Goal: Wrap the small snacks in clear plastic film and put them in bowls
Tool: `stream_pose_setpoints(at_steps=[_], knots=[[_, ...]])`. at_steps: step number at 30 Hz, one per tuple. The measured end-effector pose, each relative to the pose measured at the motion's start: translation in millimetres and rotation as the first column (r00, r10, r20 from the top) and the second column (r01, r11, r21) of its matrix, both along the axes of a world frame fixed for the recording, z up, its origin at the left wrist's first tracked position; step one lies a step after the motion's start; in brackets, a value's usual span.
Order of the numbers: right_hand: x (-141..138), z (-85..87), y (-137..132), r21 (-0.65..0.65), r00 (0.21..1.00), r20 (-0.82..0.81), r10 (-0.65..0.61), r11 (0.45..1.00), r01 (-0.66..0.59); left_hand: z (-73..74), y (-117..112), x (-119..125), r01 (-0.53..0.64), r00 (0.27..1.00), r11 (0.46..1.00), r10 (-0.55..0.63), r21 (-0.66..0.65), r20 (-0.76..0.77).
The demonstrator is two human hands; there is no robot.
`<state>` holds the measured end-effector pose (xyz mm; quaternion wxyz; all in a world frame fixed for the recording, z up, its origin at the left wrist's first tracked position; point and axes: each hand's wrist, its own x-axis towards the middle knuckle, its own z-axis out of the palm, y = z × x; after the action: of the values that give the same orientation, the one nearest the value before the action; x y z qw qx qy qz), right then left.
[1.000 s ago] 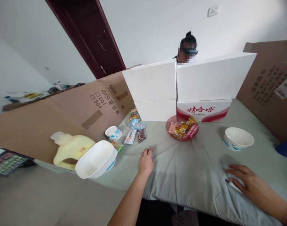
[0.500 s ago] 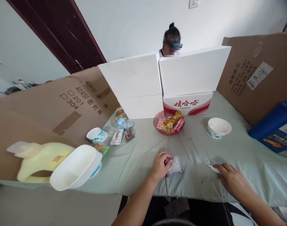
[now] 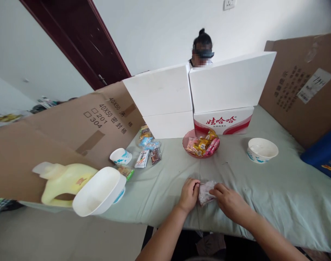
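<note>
A small clear plastic bag (image 3: 205, 196) with pale and reddish contents lies crumpled near the table's front edge. Its left side is gripped by my left hand (image 3: 189, 195), fingers curled and thumb pressed in. From the right, my right hand (image 3: 233, 204) reaches over the bag, its fingertips pinched together at the bag's right edge. What those fingertips hold is hidden; a whitish patch shows beneath them. Beyond both hands stands a pink translucent bowl (image 3: 187, 149) with wrapped snacks (image 3: 202, 144) in it.
At right are a paper bowl (image 3: 262, 155) and a blue jug (image 3: 321, 156). A yellow jug (image 3: 81, 172), white tub (image 3: 96, 195), paper cup (image 3: 121, 156) and snack packets (image 3: 142, 158) occupy the left. White boxes (image 3: 168, 94) and cardboard (image 3: 73, 145) wall the table; a person (image 3: 202, 45) sits behind.
My right hand has moved left to the plastic bag from farther right, where it held a small white item. My left hand stays on the bag. The view has shifted slightly.
</note>
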<state>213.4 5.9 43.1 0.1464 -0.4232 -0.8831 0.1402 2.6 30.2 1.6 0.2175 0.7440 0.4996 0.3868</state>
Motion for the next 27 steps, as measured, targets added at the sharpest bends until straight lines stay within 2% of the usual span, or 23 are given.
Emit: stream_pose_setpoints(at_steps=[4, 6, 9, 11, 13, 14, 17, 19, 21, 23, 25, 27], knots=[[56.4, -25.2, -2.5, 0.022, 0.988, -0.052, -0.149, 0.988, 0.150, 8.8, -2.7, 0.9, 0.038, 0.999, 0.993, -0.037, 0.113, -0.011], [79.7, -37.0, -7.0, 0.073, 0.966, -0.033, -0.255, 0.964, 0.256, 14.6, -6.2, 5.7, 0.081, 0.994, 0.979, -0.067, 0.187, -0.082], [95.6, -46.9, -12.2, 0.157, 0.931, -0.013, -0.364, 0.919, 0.362, 21.4, -14.1, 17.2, 0.135, 0.975, 0.970, -0.093, 0.204, -0.200], [94.3, -46.7, -12.7, 0.210, 0.921, -0.022, -0.389, 0.899, 0.385, 24.7, -20.0, 22.3, 0.096, 0.991, 0.977, -0.075, 0.189, -0.115], [86.1, -41.3, -11.4, 0.247, 0.925, -0.064, -0.374, 0.893, 0.377, 28.3, -25.6, 20.7, 0.028, 0.994, 0.990, -0.043, 0.139, 0.103], [79.8, -37.1, -10.7, 0.256, 0.929, -0.098, -0.356, 0.894, 0.369, 30.3, -28.1, 16.9, 0.005, 0.972, 0.996, -0.026, 0.088, 0.232], [52.0, -22.0, -10.2, 0.241, 0.933, -0.216, -0.287, 0.911, 0.336, 35.9, -34.8, -3.5, 0.035, 0.847, 0.995, 0.023, -0.098, 0.532], [26.5, -12.8, -10.8, 0.225, 0.936, -0.268, -0.226, 0.930, 0.289, 37.6, -38.8, -19.9, 0.063, 0.786, 0.983, 0.058, -0.174, 0.615], [-1.9, -6.6, -10.0, 0.211, 0.949, -0.276, -0.150, 0.954, 0.213, 36.6, -42.0, -34.8, 0.051, 0.778, 0.978, 0.087, -0.201, 0.622], [-27.6, -4.0, -6.2, 0.169, 0.965, -0.239, -0.111, 0.974, 0.154, 33.7, -44.1, -47.8, 0.002, 0.810, 0.980, 0.116, -0.201, 0.575], [-44.1, -4.8, -0.2, 0.099, 0.976, -0.184, -0.114, 0.986, 0.134, 29.8, -44.9, -60.9, -0.071, 0.871, 0.982, 0.147, -0.175, 0.469], [-46.9, -9.0, 5.3, 0.033, 0.976, -0.160, -0.146, 0.988, 0.153, 25.2, -44.6, -76.2, -0.145, 0.936, 0.981, 0.179, -0.132, 0.304]])
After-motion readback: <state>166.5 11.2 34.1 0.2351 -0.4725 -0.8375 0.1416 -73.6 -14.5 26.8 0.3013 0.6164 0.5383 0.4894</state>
